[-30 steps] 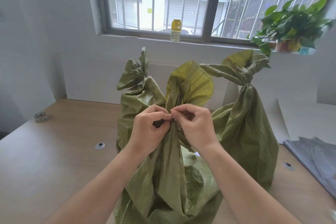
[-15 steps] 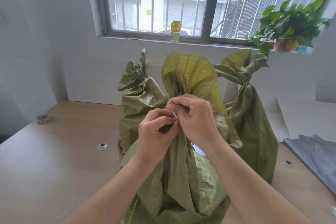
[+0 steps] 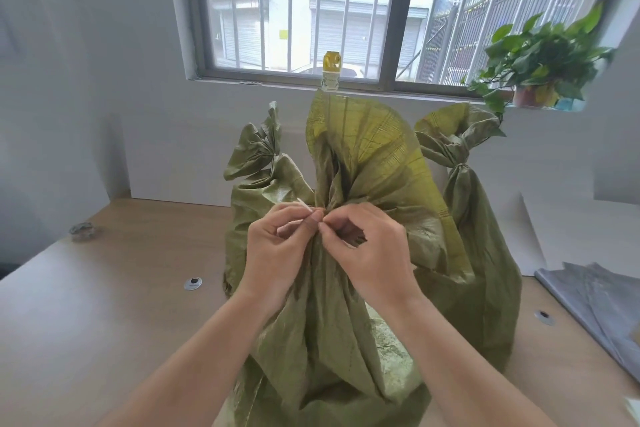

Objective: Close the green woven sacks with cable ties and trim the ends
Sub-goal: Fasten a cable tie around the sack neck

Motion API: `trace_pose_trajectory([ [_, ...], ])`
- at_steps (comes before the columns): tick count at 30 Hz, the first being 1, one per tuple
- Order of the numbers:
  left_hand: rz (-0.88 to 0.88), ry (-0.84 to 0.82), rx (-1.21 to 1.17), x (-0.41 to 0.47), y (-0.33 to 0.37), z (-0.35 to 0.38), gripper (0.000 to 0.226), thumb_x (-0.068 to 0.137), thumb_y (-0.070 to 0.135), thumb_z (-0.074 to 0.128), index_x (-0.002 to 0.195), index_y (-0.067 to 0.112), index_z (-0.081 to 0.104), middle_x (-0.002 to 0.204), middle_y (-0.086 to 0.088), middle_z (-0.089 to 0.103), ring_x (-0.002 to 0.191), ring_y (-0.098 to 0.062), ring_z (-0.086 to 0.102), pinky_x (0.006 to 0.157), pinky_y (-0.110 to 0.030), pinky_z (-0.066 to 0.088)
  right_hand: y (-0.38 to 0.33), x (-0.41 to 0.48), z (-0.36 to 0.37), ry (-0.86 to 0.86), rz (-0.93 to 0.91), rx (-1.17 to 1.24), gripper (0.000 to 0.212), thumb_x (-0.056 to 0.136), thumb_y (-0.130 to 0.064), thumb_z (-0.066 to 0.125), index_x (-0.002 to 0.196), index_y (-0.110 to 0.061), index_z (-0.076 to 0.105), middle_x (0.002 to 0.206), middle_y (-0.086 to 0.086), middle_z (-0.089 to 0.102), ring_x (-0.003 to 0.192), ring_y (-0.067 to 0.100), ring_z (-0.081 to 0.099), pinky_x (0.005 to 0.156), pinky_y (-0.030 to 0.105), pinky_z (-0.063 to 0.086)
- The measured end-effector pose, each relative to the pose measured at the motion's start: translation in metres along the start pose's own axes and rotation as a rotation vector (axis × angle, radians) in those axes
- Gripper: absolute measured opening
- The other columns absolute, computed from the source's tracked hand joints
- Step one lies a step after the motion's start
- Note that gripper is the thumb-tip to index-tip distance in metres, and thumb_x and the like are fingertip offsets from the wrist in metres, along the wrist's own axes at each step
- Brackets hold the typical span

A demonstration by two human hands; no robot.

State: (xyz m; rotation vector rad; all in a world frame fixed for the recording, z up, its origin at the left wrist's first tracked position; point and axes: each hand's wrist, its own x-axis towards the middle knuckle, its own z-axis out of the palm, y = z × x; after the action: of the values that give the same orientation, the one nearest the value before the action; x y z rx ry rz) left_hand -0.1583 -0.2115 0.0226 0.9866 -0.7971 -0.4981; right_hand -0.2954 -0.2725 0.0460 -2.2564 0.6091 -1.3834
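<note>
Pinching at the gathered neck of the front sack, both hands meet just under its flared, yellow-green top. The left hand has its thumb and forefinger closed on a thin white cable tie, whose free end pokes up and out to the left of the sack's neck. The right hand has its fingers curled, its fingertips pinching the bunched fabric of the neck and touching those of the left hand. The fingers hide whether the tie runs all the way round the neck.

The front sack stands upright on a wooden table, nearest the person. Just behind it to the left stands a second sack, and just behind it to the right a third sack, both with their necks already cinched. A grey sheet lies on the table well to the right of the front sack. Two small metal discs are set in the tabletop, one on either side of it. Far behind the front sack, on the window sill, stand a yellow bottle and, off to the right, a leafy potted plant.
</note>
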Motion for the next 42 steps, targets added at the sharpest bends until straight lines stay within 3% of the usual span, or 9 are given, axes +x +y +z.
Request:
trace_pose_trajectory([
  [4, 0.064, -0.05, 0.173, -0.006, 0.006, -0.007, 0.009, 0.096, 0.007, 0.073, 0.096, -0.001, 0.078, 0.096, -0.015, 0.077, 0.089, -0.021, 0.077, 0.084, -0.032, 0.063, 0.001, -0.003, 0.006, -0.009, 0.048, -0.009, 0.008, 0.089, -0.022, 0.081, 0.096, -0.025, 0.08, 0.087, -0.013, 0.069, 0.082, 0.008, 0.067, 0.076, 0.028, 0.057],
  [11, 0.504, -0.074, 0.624, -0.009, 0.008, -0.014, 0.013, 0.098, -0.003, 0.066, 0.086, 0.0, 0.069, 0.09, -0.003, 0.062, 0.074, -0.018, 0.065, 0.064, -0.017, 0.055, -0.003, -0.006, 0.013, -0.027, 0.048, -0.075, 0.003, 0.086, -0.022, 0.081, 0.089, -0.022, 0.081, 0.082, -0.011, 0.064, 0.081, 0.012, 0.061, 0.075, 0.035, 0.056],
  [14, 0.571, -0.076, 0.717, -0.01, 0.009, -0.018, 0.015, 0.1, 0.002, 0.058, 0.087, 0.001, 0.065, 0.093, 0.0, 0.059, 0.077, -0.019, 0.061, 0.062, -0.027, 0.055, -0.005, -0.006, 0.016, -0.03, 0.019, -0.115, 0.003, 0.085, -0.02, 0.081, 0.087, -0.019, 0.08, 0.081, -0.008, 0.063, 0.08, 0.014, 0.059, 0.073, 0.035, 0.056],
  [17, 0.53, -0.04, 0.694, -0.012, 0.006, -0.017, 0.016, 0.101, -0.004, 0.057, 0.088, 0.001, 0.063, 0.096, -0.001, 0.059, 0.081, -0.019, 0.06, 0.066, -0.038, 0.054, -0.001, -0.006, 0.017, -0.031, 0.017, -0.108, 0.005, 0.083, -0.017, 0.081, 0.088, -0.017, 0.079, 0.081, -0.007, 0.064, 0.079, 0.016, 0.06, 0.073, 0.038, 0.056],
  [21, 0.455, 0.028, 0.617, -0.014, 0.007, -0.013, 0.021, 0.099, -0.011, 0.056, 0.087, 0.004, 0.064, 0.1, 0.0, 0.062, 0.089, -0.018, 0.061, 0.067, -0.03, 0.051, 0.003, -0.008, 0.016, -0.028, 0.019, -0.098, 0.007, 0.082, -0.014, 0.082, 0.088, -0.017, 0.08, 0.082, -0.007, 0.066, 0.079, 0.015, 0.063, 0.073, 0.038, 0.057],
  [26, 0.332, 0.071, 0.499, -0.015, 0.004, -0.009, 0.02, 0.101, -0.006, 0.057, 0.088, 0.009, 0.064, 0.1, 0.006, 0.063, 0.092, -0.021, 0.065, 0.078, -0.049, 0.06, 0.008, -0.008, 0.016, -0.009, 0.03, -0.086, 0.008, 0.081, -0.013, 0.083, 0.088, -0.017, 0.081, 0.083, -0.006, 0.067, 0.08, 0.013, 0.064, 0.074, 0.034, 0.058],
  [34, 0.26, -0.196, 0.532, -0.016, 0.003, -0.01, 0.008, 0.1, 0.002, 0.067, 0.093, 0.005, 0.07, 0.097, -0.006, 0.068, 0.073, -0.004, 0.064, 0.066, -0.011, 0.049, 0.025, -0.028, 0.009, -0.002, 0.048, -0.12, 0.004, 0.087, -0.014, 0.08, 0.09, -0.015, 0.079, 0.085, -0.008, 0.068, 0.081, 0.01, 0.064, 0.075, 0.033, 0.057],
  [39, 0.115, -0.209, 0.371, -0.02, -0.005, -0.01, 0.006, 0.098, 0.008, 0.072, 0.102, 0.007, 0.069, 0.097, -0.009, 0.076, 0.091, -0.023, 0.079, 0.082, -0.041, 0.063, 0.024, -0.027, 0.006, -0.007, 0.008, -0.114, 0.005, 0.093, -0.019, 0.077, 0.096, -0.016, 0.079, 0.09, -0.006, 0.068, 0.088, 0.013, 0.065, 0.078, 0.036, 0.058],
  [42, 0.072, -0.204, 0.364, -0.02, -0.004, -0.007, 0.004, 0.097, 0.009, 0.073, 0.098, 0.007, 0.069, 0.093, -0.008, 0.075, 0.09, -0.025, 0.078, 0.082, -0.045, 0.061, 0.024, -0.027, 0.007, -0.011, 0.014, -0.115, 0.009, 0.095, -0.015, 0.074, 0.101, -0.018, 0.08, 0.094, -0.006, 0.068, 0.09, 0.013, 0.065, 0.08, 0.037, 0.059],
])
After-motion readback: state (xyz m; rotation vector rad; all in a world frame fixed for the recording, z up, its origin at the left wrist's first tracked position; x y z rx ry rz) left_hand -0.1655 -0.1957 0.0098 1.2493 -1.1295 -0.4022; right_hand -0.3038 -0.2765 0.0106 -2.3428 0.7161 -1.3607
